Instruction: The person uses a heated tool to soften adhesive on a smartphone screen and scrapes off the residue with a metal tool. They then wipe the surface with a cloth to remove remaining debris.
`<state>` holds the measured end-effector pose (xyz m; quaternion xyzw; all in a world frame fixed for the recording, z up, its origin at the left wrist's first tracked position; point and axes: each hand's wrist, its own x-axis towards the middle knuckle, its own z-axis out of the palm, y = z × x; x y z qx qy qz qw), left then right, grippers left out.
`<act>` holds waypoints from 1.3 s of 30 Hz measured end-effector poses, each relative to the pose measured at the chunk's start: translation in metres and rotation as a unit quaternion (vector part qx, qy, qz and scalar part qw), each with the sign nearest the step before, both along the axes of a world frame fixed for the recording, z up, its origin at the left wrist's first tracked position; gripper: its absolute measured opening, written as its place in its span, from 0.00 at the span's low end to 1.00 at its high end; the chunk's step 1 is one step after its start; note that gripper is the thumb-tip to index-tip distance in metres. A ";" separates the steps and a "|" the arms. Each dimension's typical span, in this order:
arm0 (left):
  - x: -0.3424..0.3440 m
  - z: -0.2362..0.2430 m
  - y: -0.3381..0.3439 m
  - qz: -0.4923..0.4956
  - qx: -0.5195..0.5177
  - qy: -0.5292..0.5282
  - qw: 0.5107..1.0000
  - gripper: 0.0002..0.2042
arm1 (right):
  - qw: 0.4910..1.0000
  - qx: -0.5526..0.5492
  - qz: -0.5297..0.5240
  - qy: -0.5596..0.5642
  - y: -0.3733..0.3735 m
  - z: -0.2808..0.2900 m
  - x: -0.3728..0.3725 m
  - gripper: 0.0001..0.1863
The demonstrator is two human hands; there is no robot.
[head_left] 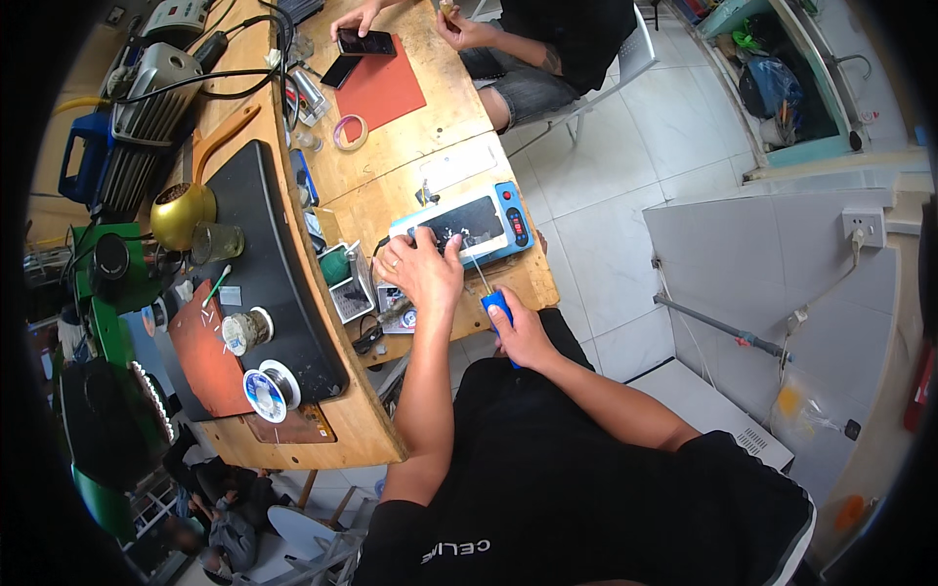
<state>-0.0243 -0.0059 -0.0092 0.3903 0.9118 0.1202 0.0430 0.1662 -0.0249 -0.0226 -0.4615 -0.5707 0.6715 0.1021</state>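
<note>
A blue and white bench device [515,217] with red buttons and a small display lies on the wooden table, like a heating plate. On its top rests a dark flat panel [481,217] with small pale fragments on it. My left hand [422,273] reaches over the panel's near left part, fingers and thumb spread and touching it. In my right hand [523,334], closed round the handle, is a blue-handled screwdriver [498,305]. Its thin shaft points up and left to the panel's near edge, beside my left thumb. The tip is too small to make out.
Across the table, another person's hand [360,20] touches a phone [366,43] by a red mat [389,93]. A tape roll [363,134] lies nearer. Left are solder spools [272,391], a gold pot [182,215] and a black board [256,186]. Cables hang along the divider.
</note>
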 end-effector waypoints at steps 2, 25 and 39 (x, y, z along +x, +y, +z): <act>-0.002 0.000 -0.001 0.006 -0.013 -0.014 1.000 0.19 | 1.000 0.005 -0.016 -0.009 0.000 0.003 0.000 0.28; 0.002 0.016 0.010 -0.004 -0.026 0.018 0.999 0.30 | 1.000 -0.018 -0.001 0.004 0.010 0.001 0.015 0.28; 0.001 0.010 0.013 0.012 -0.044 0.002 0.999 0.26 | 1.000 -0.001 -0.007 -0.012 0.018 0.008 0.024 0.28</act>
